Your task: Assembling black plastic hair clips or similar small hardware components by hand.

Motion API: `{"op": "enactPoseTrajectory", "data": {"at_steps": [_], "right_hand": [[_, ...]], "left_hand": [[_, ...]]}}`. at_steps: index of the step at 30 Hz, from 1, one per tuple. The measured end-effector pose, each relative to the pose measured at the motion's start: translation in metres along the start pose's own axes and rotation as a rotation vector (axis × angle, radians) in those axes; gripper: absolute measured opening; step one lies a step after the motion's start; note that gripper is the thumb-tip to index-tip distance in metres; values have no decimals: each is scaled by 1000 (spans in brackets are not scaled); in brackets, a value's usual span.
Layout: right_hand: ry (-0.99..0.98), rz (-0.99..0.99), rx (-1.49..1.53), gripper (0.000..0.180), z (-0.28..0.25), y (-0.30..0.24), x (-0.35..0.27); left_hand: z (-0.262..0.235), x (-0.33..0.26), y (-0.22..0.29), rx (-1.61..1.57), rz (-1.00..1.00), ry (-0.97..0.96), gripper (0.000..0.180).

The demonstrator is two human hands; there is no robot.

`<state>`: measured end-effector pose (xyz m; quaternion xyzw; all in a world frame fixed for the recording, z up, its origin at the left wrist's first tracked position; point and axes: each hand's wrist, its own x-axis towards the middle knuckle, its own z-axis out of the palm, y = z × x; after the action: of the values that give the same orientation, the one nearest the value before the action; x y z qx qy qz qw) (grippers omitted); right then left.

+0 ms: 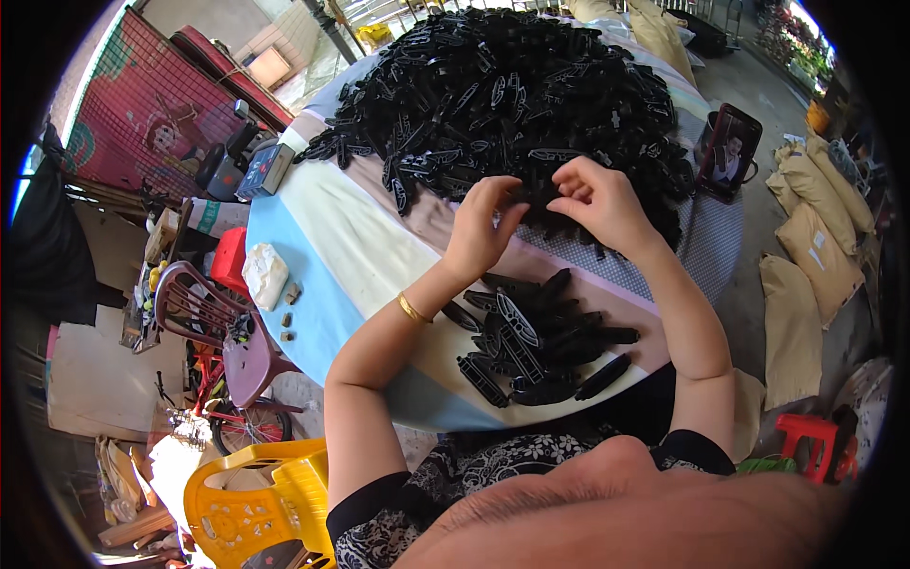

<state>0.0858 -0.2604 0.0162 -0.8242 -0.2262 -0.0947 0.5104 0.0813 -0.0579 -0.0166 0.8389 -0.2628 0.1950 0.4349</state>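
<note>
A yellow chair (251, 507), a maroon chair (223, 327), a red stool (230, 261) and a bicycle (223, 412) stand left of the striped table (322, 237), tan sacks (806, 275) lie at right, and a framed photo (730, 152) leans nearby.

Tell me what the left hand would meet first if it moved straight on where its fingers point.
Probably the big pile of black plastic parts: the left hand points up and away toward its near edge, though depth is hard to judge.
</note>
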Motion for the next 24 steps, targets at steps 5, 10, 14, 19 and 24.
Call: {"op": "enactPoseTrajectory", "data": {"at_steps": [5,10,14,19,24], "right_hand": [[57,-11,259,22,12,6,-4],[150,-212,127,11,23,-6,-8],[211,-421,-66,7,23,-7,-6],[184,-549,-193,10,21,-6,-5],[179,-616,-334,12,24,-6,-7]], "left_hand": [[-2,-5,0,-1174,-585,-122,30],[2,-13,0,-1281,-556,-145,28],[2,-16,-7,-1300,-560,-100,30],[1,-15,-8,-1320,-571,-104,29],[0,-16,-9,-1321,-595,-95,33]]}}
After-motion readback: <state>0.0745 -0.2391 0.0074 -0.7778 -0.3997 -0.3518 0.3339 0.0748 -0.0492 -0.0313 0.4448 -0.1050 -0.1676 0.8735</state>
